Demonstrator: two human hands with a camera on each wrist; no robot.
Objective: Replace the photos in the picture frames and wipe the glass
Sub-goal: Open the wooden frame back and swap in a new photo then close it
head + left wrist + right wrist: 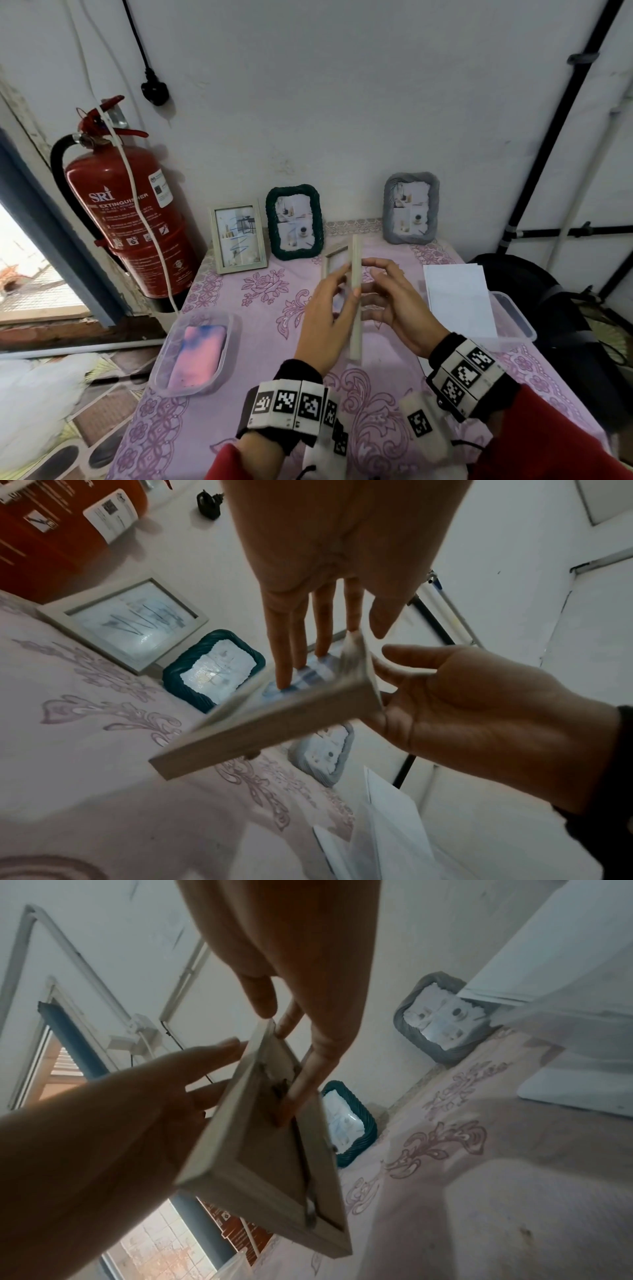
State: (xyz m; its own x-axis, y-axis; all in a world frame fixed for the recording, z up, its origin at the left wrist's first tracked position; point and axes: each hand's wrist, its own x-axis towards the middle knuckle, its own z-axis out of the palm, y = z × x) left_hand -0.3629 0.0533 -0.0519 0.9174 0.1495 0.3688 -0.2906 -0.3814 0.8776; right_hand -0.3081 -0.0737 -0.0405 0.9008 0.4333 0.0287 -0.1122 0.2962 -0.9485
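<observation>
I hold a light wooden picture frame point(356, 329) edge-on above the pink tablecloth. My left hand point(325, 318) holds it with straight fingers point(284, 653) on the glass side and the thumb on its edge. My right hand point(400, 308) reaches from the other side, and its fingertips point(291, 1096) touch the back panel point(270, 1153) near a metal clip. In the left wrist view the frame point(274, 729) is blurred. Three other frames stand against the wall: a white one point(238, 236), a dark green one point(294, 222) and a grey one point(411, 207).
A clear tub point(164, 363) with a pink and blue cloth point(198, 353) sits at the left. White sheets point(459, 294) lie on a second tub point(513, 318) at the right. A red fire extinguisher point(130, 219) stands left of the table. Part of another light frame point(330, 262) shows behind my fingers.
</observation>
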